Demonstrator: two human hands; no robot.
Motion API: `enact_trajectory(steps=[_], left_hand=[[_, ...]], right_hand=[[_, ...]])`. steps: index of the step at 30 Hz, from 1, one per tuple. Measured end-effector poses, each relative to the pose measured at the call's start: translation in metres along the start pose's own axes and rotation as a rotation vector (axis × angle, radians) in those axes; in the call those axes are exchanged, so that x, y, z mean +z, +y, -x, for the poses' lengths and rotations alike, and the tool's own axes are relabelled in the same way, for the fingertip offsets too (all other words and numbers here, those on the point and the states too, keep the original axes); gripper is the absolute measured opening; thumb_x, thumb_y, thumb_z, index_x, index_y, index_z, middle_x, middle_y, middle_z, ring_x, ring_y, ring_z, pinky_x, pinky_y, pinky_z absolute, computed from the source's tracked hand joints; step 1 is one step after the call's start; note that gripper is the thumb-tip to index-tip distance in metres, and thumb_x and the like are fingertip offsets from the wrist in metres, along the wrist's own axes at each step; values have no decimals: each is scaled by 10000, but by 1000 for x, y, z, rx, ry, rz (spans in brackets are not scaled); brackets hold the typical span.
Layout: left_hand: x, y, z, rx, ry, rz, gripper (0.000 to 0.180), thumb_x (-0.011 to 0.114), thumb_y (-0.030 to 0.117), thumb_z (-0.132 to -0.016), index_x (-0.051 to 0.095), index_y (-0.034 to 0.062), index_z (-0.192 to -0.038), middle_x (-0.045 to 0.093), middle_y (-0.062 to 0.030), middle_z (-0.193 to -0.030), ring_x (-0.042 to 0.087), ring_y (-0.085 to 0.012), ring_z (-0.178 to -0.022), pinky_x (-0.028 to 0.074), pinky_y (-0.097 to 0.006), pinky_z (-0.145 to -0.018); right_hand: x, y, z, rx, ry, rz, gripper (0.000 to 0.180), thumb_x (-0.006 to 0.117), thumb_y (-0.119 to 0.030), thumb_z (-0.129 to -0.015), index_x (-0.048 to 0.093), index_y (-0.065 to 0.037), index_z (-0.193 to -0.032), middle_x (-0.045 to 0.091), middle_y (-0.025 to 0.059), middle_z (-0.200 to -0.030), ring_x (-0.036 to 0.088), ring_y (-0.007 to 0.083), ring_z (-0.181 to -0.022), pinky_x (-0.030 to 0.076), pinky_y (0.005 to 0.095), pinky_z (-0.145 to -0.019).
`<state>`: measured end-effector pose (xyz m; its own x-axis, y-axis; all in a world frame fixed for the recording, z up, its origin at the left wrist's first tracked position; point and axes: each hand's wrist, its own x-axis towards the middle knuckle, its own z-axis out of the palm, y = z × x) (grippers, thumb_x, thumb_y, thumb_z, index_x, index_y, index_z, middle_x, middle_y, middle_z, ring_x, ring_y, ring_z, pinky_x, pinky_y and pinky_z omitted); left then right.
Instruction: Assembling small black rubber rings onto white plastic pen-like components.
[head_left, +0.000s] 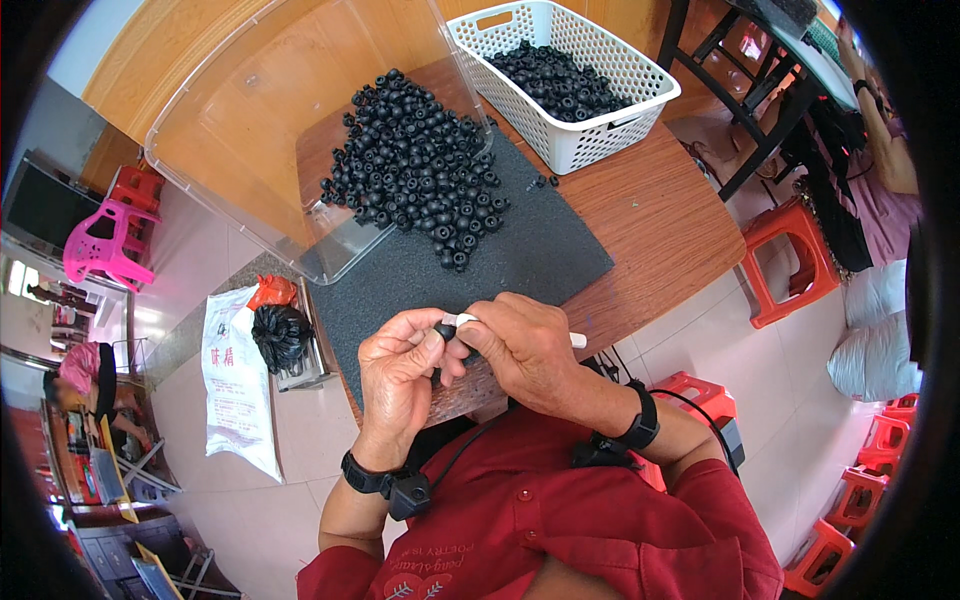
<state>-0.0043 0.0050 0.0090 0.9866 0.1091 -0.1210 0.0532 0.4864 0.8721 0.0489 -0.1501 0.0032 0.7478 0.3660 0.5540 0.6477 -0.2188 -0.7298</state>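
Both hands meet over the table's (660, 215) near edge: the left hand (400, 370) pinches a small black part (446, 331), and the right hand (525, 350) grips a white tool (467, 319) against it. Behind them, a mat (520, 250) carries a pile (415, 165) of such parts spilling from a tipped clear bin (250, 140); a white basket (570, 75) sits at the far right corner.

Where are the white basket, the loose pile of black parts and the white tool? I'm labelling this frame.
white basket (600, 140), head view, front wall.
pile of black parts (420, 165), head view, middle.
white tool (577, 340), head view, protruding end.
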Motion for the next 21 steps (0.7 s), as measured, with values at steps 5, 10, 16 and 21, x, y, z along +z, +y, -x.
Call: enact_trajectory(steps=[5,10,16,21], left_hand=[[1,-1,1,-39,9,77,221,628,86,-867,596,-68,-1021,661,-156,-794,614,-174,-597,468,-244,-523],[5,-2,1,-38,14,127,227,628,89,-866,593,-76,-1018,654,-153,-797,602,-174,-590,470,-249,-518],[7,-2,5,-38,37,143,228,624,77,-864,588,-86,-1019,647,-153,-814,585,-169,-577,465,-254,-502],[3,-4,6,-52,34,137,240,627,83,-859,586,-90,-1021,643,-150,-818,564,-167,-565,441,-252,-486]], right_hand=[[1,1,1,-36,13,25,160,582,-163,-873,555,-66,-749,495,86,-632,540,275,-583,423,387,-511],[1,3,1,-128,43,93,193,657,-208,-818,547,-64,-752,457,77,-629,505,259,-559,409,375,-485],[2,3,0,-240,143,227,256,704,-238,-761,540,-42,-750,417,56,-617,485,221,-546,397,334,-457],[-1,4,-1,-294,124,252,249,709,-218,-763,566,-19,-801,433,60,-618,483,215,-532,383,330,-445]])
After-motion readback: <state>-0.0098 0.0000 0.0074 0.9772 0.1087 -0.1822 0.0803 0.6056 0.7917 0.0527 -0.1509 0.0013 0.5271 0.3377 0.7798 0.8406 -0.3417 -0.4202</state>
